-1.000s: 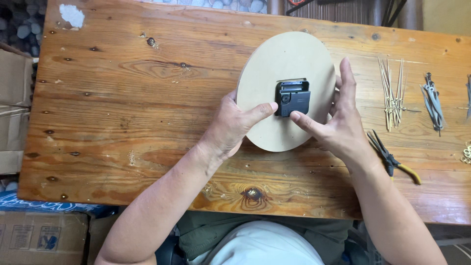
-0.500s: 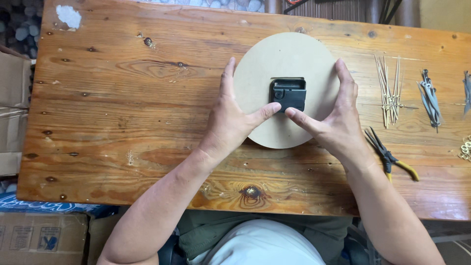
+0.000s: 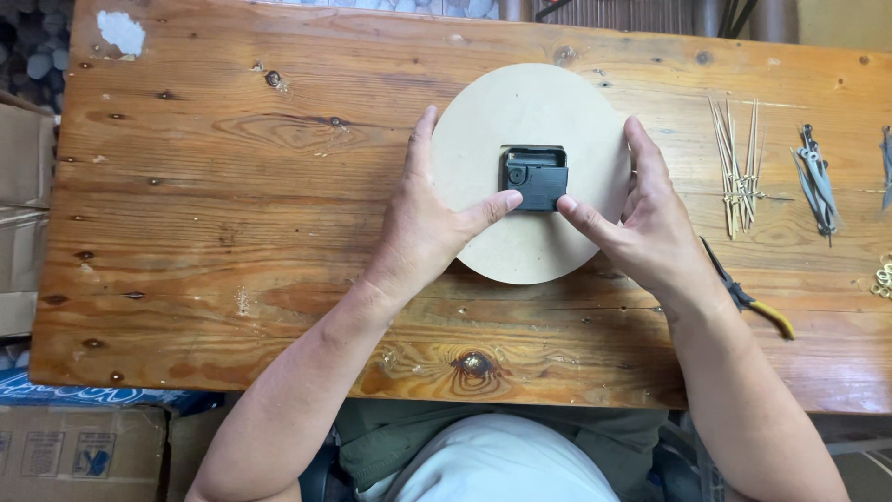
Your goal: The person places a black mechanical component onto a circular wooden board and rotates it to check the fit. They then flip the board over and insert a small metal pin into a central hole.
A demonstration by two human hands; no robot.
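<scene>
A round, pale fibreboard disc [image 3: 530,112] lies flat on the wooden table [image 3: 232,186]. A small black box-shaped clock mechanism [image 3: 536,178] sits in a square cut-out at the disc's centre. My left hand [image 3: 429,223] rests on the disc's left edge, fingers spread upward, and its thumb tip presses the lower left corner of the black box. My right hand [image 3: 646,228] holds the disc's right edge, with its thumb touching the lower right corner of the box.
Right of the disc lies a bundle of thin gold-coloured clock hands [image 3: 737,167], then a bundle of grey metal hands [image 3: 816,181]. Yellow-handled pliers [image 3: 748,299] lie by my right wrist. Small brass parts [image 3: 883,277] sit at the right edge. Cardboard boxes [image 3: 19,214] stand left of the table.
Both hands have spread their fingers around the disc's edges. The thumbs have stayed pressed on the black mechanism, and the disc has barely shifted.
</scene>
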